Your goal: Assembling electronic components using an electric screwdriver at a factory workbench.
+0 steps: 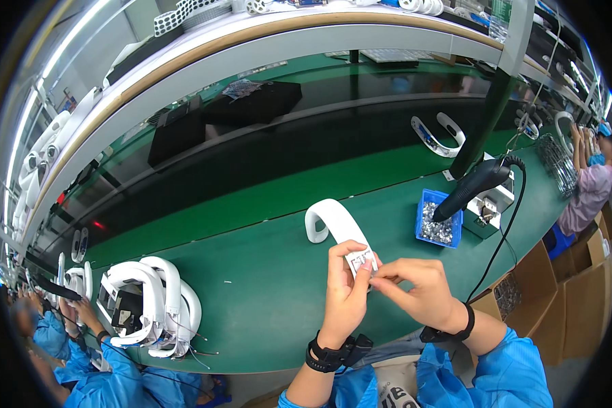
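Observation:
A white curved plastic housing [340,221], bent like a hook at its far end, is held over the green workbench. My left hand [343,299] grips its near end, with the thumb and fingers closed around it. At that same end, my right hand [418,289] pinches with thumb and forefinger beside the left thumb. Whatever lies between those right fingertips is too small and hidden to name. Small openings or fittings [360,258] show in the housing's near end. Both wrists wear black bands.
A blue tray [419,228] of small metal parts stands right, under a hanging black electric screwdriver [481,182] with a coiled cord. Beside it is a metal box device [500,197]. Several white housings [173,292] with wires are stacked left. Another housing [449,149] lies behind. Co-workers sit both sides.

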### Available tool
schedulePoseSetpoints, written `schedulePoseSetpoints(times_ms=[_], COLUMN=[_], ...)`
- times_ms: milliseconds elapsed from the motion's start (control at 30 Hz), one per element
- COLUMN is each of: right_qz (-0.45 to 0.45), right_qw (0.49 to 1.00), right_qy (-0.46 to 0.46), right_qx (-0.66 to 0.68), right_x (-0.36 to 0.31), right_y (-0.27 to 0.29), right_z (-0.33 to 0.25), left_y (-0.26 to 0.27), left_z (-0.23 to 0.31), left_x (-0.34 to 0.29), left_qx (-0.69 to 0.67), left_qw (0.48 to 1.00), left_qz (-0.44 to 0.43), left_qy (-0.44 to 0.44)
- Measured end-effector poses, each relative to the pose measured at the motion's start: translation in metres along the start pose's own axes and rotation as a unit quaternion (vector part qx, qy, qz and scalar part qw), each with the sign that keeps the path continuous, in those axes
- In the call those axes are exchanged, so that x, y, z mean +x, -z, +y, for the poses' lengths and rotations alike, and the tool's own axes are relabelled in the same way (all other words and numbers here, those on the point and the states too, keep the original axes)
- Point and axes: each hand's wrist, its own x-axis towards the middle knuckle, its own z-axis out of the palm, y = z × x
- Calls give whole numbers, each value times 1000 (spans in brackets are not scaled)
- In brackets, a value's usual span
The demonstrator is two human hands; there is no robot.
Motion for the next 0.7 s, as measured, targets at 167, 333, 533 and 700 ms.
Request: schedulePoseSetpoints(times_ms=[167,333,533,700], right_qz=[-28,-15,59,98], right_qw=[996,966,963,981], right_qy=[67,222,213,120], right_qx=[-60,-128,-155,-116], right_x=[8,17,20,13], right_y=[4,0,-10,-15], right_z=[-3,8,15,13], left_y=[5,14,8,9], left_z=[0,0,0,-3], left_x=[-2,-2,-2,-2], left_qx=[-19,-49,-36,-16], left_qw=[1000,998,999,1000], left_qz=[-5,-27,-13,-11], left_qy=[-1,0,17,-5])
